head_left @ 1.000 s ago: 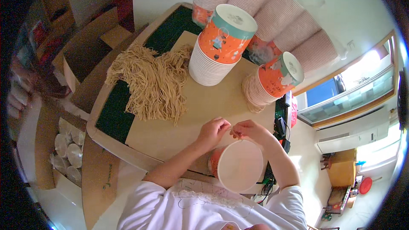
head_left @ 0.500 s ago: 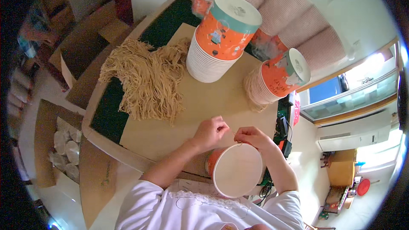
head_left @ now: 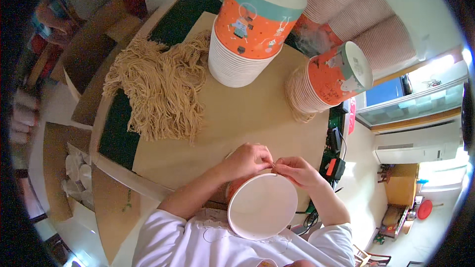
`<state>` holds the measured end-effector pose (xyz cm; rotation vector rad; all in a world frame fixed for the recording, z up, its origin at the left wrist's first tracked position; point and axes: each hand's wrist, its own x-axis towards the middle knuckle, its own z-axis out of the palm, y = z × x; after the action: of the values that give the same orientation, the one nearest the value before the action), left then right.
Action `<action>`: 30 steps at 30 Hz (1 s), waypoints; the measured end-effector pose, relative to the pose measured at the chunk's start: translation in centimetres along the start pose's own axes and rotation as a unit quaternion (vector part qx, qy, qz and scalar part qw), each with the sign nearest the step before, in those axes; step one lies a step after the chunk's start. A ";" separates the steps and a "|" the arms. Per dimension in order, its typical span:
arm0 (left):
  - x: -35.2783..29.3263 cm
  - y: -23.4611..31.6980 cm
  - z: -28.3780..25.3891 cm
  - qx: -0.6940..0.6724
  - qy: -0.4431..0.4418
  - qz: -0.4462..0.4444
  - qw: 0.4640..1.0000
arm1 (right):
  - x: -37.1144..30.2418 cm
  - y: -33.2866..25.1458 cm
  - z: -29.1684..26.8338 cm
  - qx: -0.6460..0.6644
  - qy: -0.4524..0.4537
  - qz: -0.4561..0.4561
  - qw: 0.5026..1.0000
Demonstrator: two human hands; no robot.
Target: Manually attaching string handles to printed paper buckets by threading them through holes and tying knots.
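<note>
A paper bucket (head_left: 262, 207), white inside and orange outside, leans against my shirt at the table's near edge, its mouth turned up toward me. Above its rim, my left hand (head_left: 250, 159) and my right hand (head_left: 297, 170) pinch a thin beige cord (head_left: 274, 167), fingertips almost meeting. Most of that cord is hidden behind the fingers. Left of centre on the table lies a loose pile of beige cords (head_left: 161, 91). Toward the back right, a tilted stack of upside-down orange buckets (head_left: 334, 81) has beige cords (head_left: 295, 89) hanging at its rims.
A taller stack of upside-down buckets (head_left: 242, 64) stands on the tan board (head_left: 242, 123). Wrapped stacks of buckets (head_left: 363, 24) line the wall behind. Dark electrical items (head_left: 336, 160) sit along the right edge. Open cardboard boxes (head_left: 59, 168) stand at left, one holding clear-wrapped round items.
My hands have drawn together over the bucket's rim; a length of cord showed between them before. The bucket has shifted slightly left and down in view. The view itself has also shifted.
</note>
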<state>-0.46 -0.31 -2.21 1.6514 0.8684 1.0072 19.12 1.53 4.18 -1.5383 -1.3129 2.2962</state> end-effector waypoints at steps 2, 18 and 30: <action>-0.1 -0.4 0.3 -0.024 0.001 -0.058 0.998 | -0.6 -1.3 1.2 0.041 0.029 0.013 0.999; 0.1 -0.4 0.8 0.032 0.024 -0.068 0.997 | 1.6 0.3 -0.3 -0.283 0.065 -0.399 0.870; 0.1 -1.0 0.8 0.059 0.042 -0.060 0.996 | 1.5 -1.1 -0.8 -0.311 0.030 -0.405 0.859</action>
<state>0.23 -0.21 -3.26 1.6444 1.0884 0.9634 18.53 3.46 3.76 -0.8204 -2.2532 1.3433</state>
